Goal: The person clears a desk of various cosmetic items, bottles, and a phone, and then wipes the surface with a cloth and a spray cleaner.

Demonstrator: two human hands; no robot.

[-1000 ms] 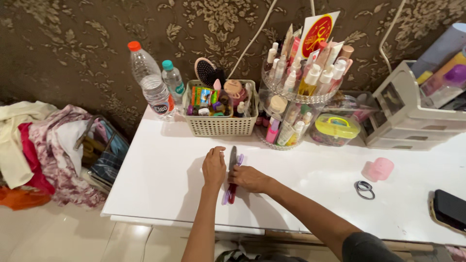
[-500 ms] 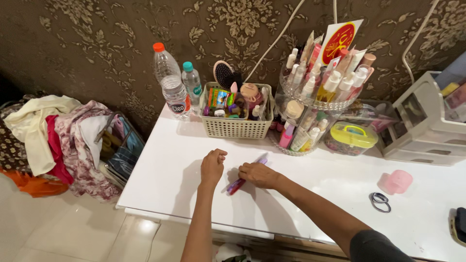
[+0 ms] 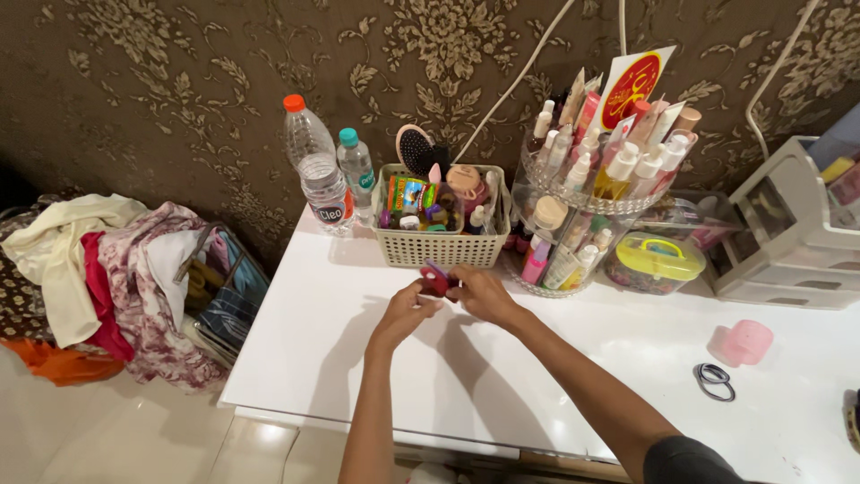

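Note:
Both my hands are raised a little above the white table [image 3: 537, 385], just in front of the cream basket [image 3: 439, 249]. Between them is a small bundle of slim red and purple sticks [image 3: 435, 280], standing nearly end-on to me. My right hand [image 3: 484, 294] grips the bundle from the right. My left hand [image 3: 408, 309] pinches it from the left and below. The fingers hide most of the bundle, so I cannot tell exactly what the sticks are.
Two water bottles [image 3: 321, 175] stand left of the basket. A clear tiered cosmetics stand [image 3: 582, 215], a yellow-lidded box [image 3: 654, 260] and a white drawer unit [image 3: 788, 255] line the back right. A pink container [image 3: 742, 342] and black hair ties [image 3: 715, 380] lie right. Clothes [image 3: 116, 269] are piled beyond the left edge.
The sticks lay flat on the table under my hands; now both hands have gathered them and lifted them toward the basket.

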